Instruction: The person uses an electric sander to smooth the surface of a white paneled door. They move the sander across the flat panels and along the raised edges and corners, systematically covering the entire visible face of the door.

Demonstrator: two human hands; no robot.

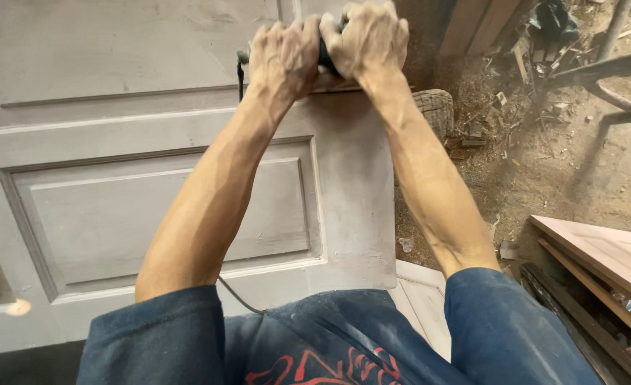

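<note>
We see both arms stretched far out over a grey panelled door (101, 178) lying flat, dusty, with raised panels. Left hand (285, 58) and right hand (369, 43) sit side by side at the far right part of the door, both curled tight over a dark power tool (327, 55). Fingers of both hands are fully wrapped, knuckles up, no gap showing. Tool is mostly hidden under the hands; we can't tell its exact kind. It rests on the door's far right strip, close to the right edge. A thin black cord (240, 75) hangs from the tool's left side, and a cord (238, 296) shows again near the body, by the blue sleeves (166, 335).

No packages, labels or signs readable here; no containers we can make out. The blue shirt has a red print (315, 371) at the near edge, shape unclear.

Right of the door: dirt floor (543, 164) covered in sawdust and wood scraps. A woven grey thing (435, 108) lies just beside the door's right edge, near the right forearm. Brown wooden panels (600, 257) are stacked near right. Dark bars (600, 71) cross the far right. A pale panel (422, 299) pokes out under the door, near.
</note>
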